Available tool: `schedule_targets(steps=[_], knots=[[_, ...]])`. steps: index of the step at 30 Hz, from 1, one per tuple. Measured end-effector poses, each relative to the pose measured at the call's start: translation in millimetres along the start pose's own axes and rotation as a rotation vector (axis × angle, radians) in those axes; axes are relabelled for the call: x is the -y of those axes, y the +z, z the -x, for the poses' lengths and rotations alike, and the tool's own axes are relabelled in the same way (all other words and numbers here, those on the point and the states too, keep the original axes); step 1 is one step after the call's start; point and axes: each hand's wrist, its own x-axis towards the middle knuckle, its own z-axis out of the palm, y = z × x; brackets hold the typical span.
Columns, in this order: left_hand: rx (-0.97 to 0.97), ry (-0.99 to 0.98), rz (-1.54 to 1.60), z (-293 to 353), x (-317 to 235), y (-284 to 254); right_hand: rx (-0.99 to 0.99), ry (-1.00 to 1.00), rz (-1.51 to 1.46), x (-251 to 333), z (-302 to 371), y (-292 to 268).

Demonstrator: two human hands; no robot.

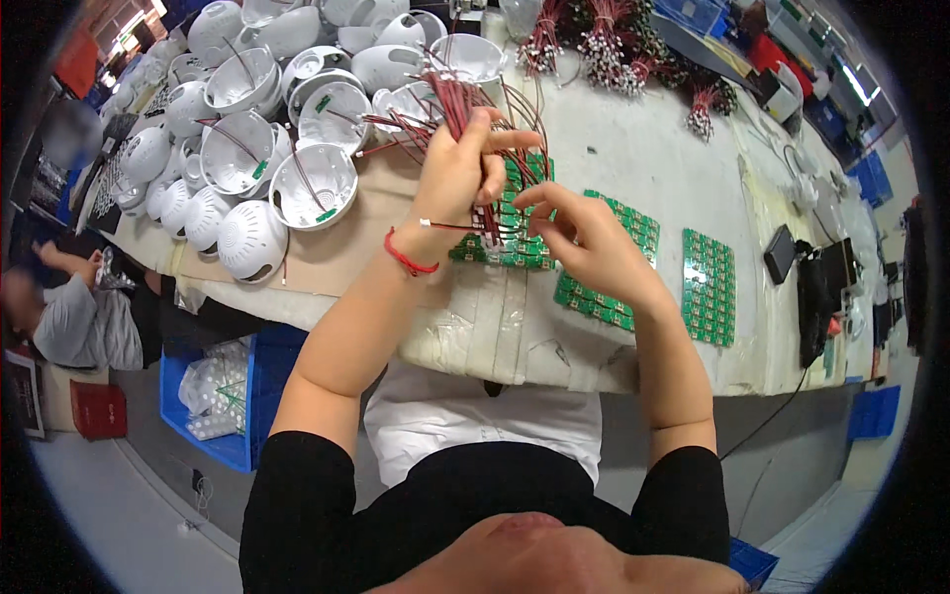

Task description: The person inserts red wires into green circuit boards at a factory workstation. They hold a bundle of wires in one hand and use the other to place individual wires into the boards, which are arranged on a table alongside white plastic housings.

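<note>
My left hand (458,173) is closed around a bundle of red and black wires (453,104). The wires fan out above the fist, and their lower ends with small white connectors (490,236) hang below it. One loose wire end lies by the left wrist. To the right of these lower ends is my right hand (594,243), its fingers bent and apart, with nothing visible between them. Beneath the wires lies a green circuit board panel (534,255). Another stack of green panels (618,315) is partly covered by the right hand, and a separate panel (709,287) rests farther right.
White dome-shaped housings (315,186) crowd the table's left side, some with wires and small green boards inside. More wire bundles (614,45) lie at the far edge. A black box-shaped object (780,253) sits right. A blue bin (247,396) stands below left, near another person (84,317).
</note>
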Motion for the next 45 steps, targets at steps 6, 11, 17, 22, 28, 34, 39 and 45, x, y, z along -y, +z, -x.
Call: schedule_targets(steps=[6,11,17,22,28,34,39,45], knots=[[-0.014,-0.042,0.034,-2,-3,0,-0.037,-0.228,0.271,-18,0,6],[-0.021,-0.018,0.019,0,-2,0,-0.266,0.161,-0.117,-23,-10,0],[0.01,-0.081,0.184,1,3,8,-0.353,0.176,-0.285,-23,-10,10],[-0.023,-0.039,0.232,1,3,6,-0.172,0.124,-0.13,-11,-3,5],[-0.046,-0.03,0.237,1,2,8,-0.054,0.087,-0.052,3,1,10],[-0.045,-0.056,0.207,1,2,9,0.15,0.328,-0.599,-2,-1,-4],[-0.057,-0.032,-0.055,2,-2,6,0.117,0.166,-1.189,-9,9,-41],[-0.061,-0.041,0.078,1,-13,-5,0.023,0.236,-0.625,4,4,-33]])
